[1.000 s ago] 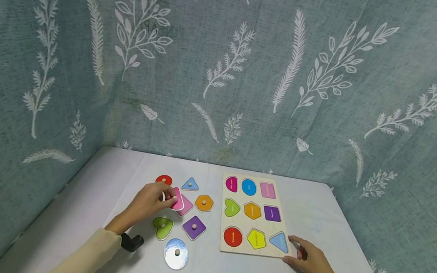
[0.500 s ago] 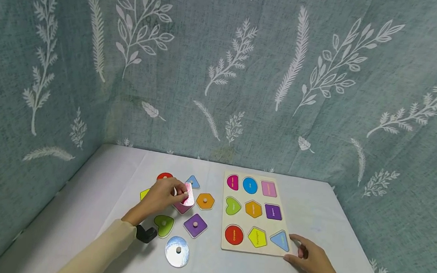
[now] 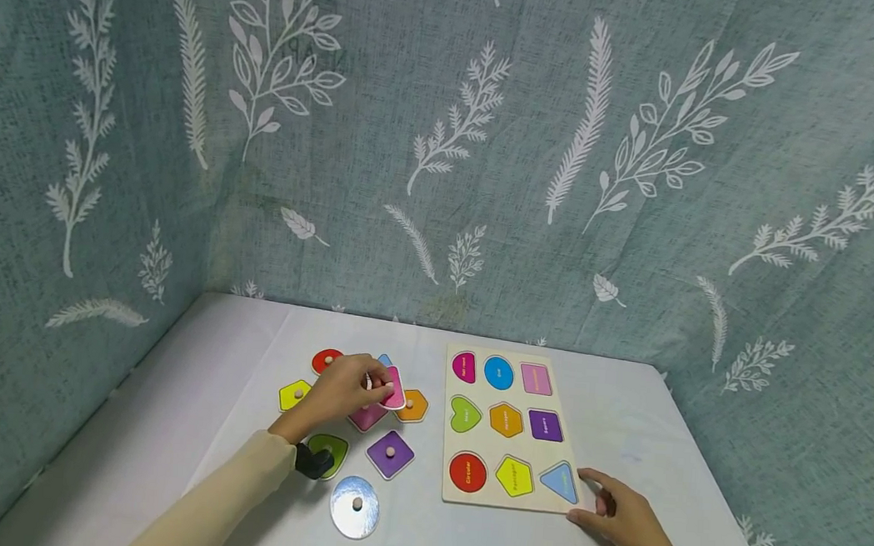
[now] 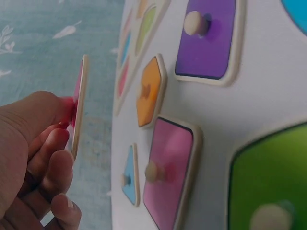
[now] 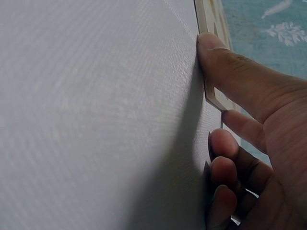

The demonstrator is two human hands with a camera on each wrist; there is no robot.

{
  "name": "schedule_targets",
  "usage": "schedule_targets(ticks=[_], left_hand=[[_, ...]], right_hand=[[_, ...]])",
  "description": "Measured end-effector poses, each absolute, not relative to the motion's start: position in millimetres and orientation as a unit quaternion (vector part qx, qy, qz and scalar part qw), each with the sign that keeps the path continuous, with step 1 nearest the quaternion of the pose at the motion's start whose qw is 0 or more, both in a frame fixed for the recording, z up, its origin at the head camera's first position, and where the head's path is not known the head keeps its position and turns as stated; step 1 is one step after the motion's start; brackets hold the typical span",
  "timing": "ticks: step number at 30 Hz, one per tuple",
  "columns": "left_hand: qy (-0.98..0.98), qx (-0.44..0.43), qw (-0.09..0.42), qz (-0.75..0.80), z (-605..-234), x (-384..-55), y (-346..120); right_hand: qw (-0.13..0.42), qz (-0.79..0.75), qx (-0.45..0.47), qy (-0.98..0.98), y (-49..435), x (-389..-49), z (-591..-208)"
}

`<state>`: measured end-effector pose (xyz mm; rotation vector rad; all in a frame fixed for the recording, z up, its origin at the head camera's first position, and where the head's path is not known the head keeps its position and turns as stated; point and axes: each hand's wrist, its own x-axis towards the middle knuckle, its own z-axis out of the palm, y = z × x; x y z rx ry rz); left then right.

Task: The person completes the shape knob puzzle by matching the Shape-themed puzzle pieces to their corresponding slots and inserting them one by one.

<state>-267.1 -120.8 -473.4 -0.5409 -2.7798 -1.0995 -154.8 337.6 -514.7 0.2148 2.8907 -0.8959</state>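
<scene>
My left hand [image 3: 346, 387] pinches a magenta puzzle piece [image 3: 396, 389] by its small knob, raised above the table. In the left wrist view that piece [image 4: 80, 103] is seen edge-on at the fingertips. Below it in the head view lie a pink piece [image 3: 366, 420], an orange hexagon piece [image 3: 417, 405] and a mostly hidden blue triangle piece [image 3: 384, 359]. My right hand [image 3: 623, 522] grips the near right corner of the wooden puzzle board [image 3: 490, 445], thumb on the near edge and index finger on the right edge. The board shows coloured, labelled shapes.
Other knobbed pieces lie left of the board: a red one [image 3: 324, 360], a yellow pentagon [image 3: 294, 395], a green heart [image 3: 336, 446] partly behind the black wrist strap, a purple square [image 3: 390, 455] and a shiny round piece [image 3: 354, 514]. A leaf-patterned curtain [image 3: 445, 140] stands behind the table.
My left hand has carried the magenta piece rightward, from over the pink piece to beside the orange hexagon, uncovering the yellow pentagon. My right hand stays at the board's corner.
</scene>
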Motion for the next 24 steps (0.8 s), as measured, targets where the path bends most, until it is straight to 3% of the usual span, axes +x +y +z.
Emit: schedule_targets(ticks=[24], left_hand=[[-0.899, -0.213, 0.025, -0.381, -474, -296, -68]], right_hand=[[0.058, -0.308, 0.077, 0.946, 339, -155, -515]])
